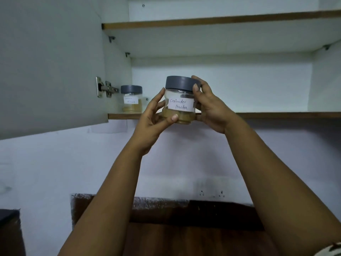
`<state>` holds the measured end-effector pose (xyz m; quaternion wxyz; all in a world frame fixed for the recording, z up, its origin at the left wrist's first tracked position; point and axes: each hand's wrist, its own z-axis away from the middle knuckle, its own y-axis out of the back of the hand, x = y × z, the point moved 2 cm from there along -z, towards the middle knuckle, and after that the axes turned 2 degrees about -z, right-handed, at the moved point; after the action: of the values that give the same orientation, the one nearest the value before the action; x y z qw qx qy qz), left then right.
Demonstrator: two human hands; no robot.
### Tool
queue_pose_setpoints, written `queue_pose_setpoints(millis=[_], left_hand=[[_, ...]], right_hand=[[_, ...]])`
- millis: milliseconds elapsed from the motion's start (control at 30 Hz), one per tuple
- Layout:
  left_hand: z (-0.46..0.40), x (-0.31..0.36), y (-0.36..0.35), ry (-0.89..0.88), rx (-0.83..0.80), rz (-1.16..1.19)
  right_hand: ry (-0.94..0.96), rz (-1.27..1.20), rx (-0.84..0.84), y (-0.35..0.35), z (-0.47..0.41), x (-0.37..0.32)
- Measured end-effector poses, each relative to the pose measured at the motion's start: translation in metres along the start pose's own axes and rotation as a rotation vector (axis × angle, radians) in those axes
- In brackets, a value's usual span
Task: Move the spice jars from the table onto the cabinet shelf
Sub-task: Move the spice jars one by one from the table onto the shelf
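Note:
Both hands hold up a clear spice jar [180, 103] with a grey lid and a white label reading "Coriander Powder", brownish powder at its bottom. My left hand [153, 119] grips its lower left side, my right hand [210, 108] wraps its right side and lid. The jar hangs in front of the lower cabinet shelf [276, 115], its base about level with the shelf's wooden front edge. A second grey-lidded jar [131, 98] with a white label stands on that shelf at the far left.
The open cabinet door [49, 61] hangs at the left with its hinge [106, 88] beside the standing jar. An upper shelf [221, 21] runs above. Below, a dark wooden table [184, 228] meets the white wall, with a wall socket [212, 194] above it.

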<state>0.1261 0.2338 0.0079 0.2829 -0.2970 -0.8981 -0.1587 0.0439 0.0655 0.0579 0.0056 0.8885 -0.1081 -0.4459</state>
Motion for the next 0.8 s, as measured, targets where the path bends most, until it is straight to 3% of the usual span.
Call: queue_pose_setpoints(millis=[233,367,500,633,800], left_hand=[[-0.054,-0.009,0.022,0.047,0.057,-0.110],[-0.065,-0.029,0.037,0.096,0.060,-0.317],[-0.067,-0.051,0.059,-0.083,0.211,-1.205],[-0.050,-0.080,0.083,-0.250,0.424,-1.340],[-0.055,-0.098,0.102,-0.418,0.440,-1.398]], right_hand=[[-0.023,-0.066,-0.056,0.006,-0.068,-0.006],[-0.122,0.098,-0.017,0.004,-0.095,0.016],[-0.159,0.345,-0.060,-0.006,-0.120,0.029],[-0.220,0.453,-0.059,-0.018,-0.146,0.036],[-0.354,0.400,-0.055,-0.022,-0.181,0.047]])
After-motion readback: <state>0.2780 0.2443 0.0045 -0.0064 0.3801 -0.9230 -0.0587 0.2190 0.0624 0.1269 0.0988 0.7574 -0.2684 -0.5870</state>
